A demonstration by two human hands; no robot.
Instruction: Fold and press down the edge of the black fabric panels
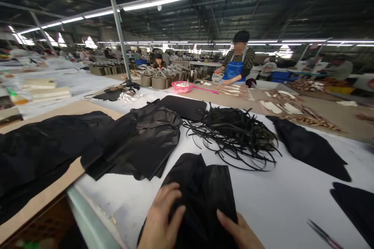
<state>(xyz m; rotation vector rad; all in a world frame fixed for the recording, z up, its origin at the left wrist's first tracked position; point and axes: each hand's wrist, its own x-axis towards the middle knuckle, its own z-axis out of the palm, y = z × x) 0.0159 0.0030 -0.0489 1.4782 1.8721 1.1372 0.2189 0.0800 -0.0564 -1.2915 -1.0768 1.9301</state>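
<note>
A folded black fabric piece point(201, 198) lies in front of me at the table's near side, with my hands on either side of it. My left hand point(163, 216) grips its left edge, fingers curled over the cloth and thumb on top. On the right edge, my right hand point(241, 229) pinches the cloth, thumb above and the other fingers mostly hidden. Just beyond is a tangled heap of thin black straps point(242, 134). To the left lies a pile of black fabric pieces point(140, 136).
A slim pointed metal tool point(324, 235) with a reddish handle lies at the lower right. More black panels point(312, 148) rest on the right. Across the table, a person in a blue apron point(235, 68) stands near a pink basin point(181, 86) and tan strips point(232, 90).
</note>
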